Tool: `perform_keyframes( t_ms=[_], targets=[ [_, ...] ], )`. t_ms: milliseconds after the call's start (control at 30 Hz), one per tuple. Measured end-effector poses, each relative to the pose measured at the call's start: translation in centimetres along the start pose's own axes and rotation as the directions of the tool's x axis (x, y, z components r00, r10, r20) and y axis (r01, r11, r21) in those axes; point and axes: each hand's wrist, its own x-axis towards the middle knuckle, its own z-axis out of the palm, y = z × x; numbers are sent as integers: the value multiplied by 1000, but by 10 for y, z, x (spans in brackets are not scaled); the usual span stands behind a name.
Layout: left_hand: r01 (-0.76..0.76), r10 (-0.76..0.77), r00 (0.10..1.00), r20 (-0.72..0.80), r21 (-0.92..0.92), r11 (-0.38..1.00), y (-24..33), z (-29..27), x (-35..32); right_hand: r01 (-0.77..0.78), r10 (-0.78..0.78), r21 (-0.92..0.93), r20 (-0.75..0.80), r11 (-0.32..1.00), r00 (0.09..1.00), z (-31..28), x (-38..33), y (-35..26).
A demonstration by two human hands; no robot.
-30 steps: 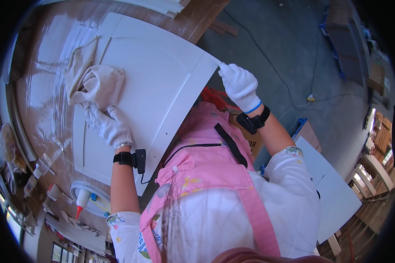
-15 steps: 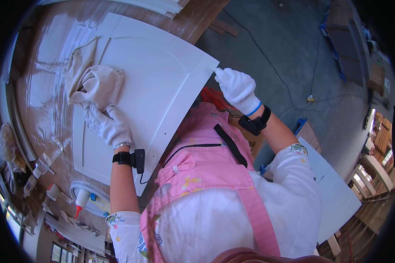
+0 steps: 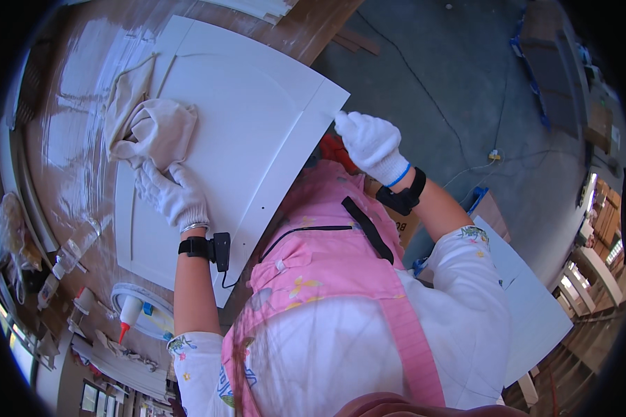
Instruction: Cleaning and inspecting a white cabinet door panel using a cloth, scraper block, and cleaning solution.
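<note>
A white door-like panel point(image 3: 240, 125) with a recessed frame and small holes near its near right edge lies flat before me. On its left part rests a crumpled beige cloth point(image 3: 161, 131). My left hand point(image 3: 170, 191), in a white knit glove, lies on the panel with fingers stretched out, their tips against the cloth's near edge. My right hand point(image 3: 372, 142), gloved in white with a blue cuff edge, is closed at the panel's right edge close to the far corner. Whatever its fingers may hold is hidden.
The panel lies on a brown table point(image 3: 76, 139) covered in shiny plastic film. A white bottle with a red nozzle point(image 3: 128, 314) stands by a round white tub point(image 3: 161, 306) at the near left. A cable point(image 3: 424, 94) crosses the grey floor; another pale panel point(image 3: 522, 292) is at the right.
My right hand has shifted slightly left and down along the panel's right edge, still closed. The left hand and the cloth have stayed in place.
</note>
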Motion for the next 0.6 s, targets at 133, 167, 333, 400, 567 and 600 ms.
perform_keyframes(
  t_ms=[133, 167, 333, 400, 567, 600],
  targets=[
    [-19, 20, 1000, -14, 9, 1000, 1, -3, 0, -46, 49, 53, -65, 998, 997, 2, 2, 6],
    [-9, 9, 1000, 10, 24, 1000, 3, -4, 2, -109, 111, 22, -137, 994, 984, -1, 10, 11],
    [-2, 1, 1000, 3, 33, 999, 5, -5, 1, 15, -18, -33, -80, 999, 997, 1, 3, -13],
    [-4, 4, 1000, 13, -2, 1000, 6, -6, 2, 133, -139, 82, 69, 988, 988, -3, -18, -46],
    [-8, 9, 1000, -22, 33, 999, -4, 1, 0, 54, -35, 100, -184, 994, 982, 8, -10, -48],
    [8, -8, 1000, 2, 21, 1000, -4, 1, -1, -81, 93, 67, -209, 995, 973, 5, 1, -38]
  ],
)
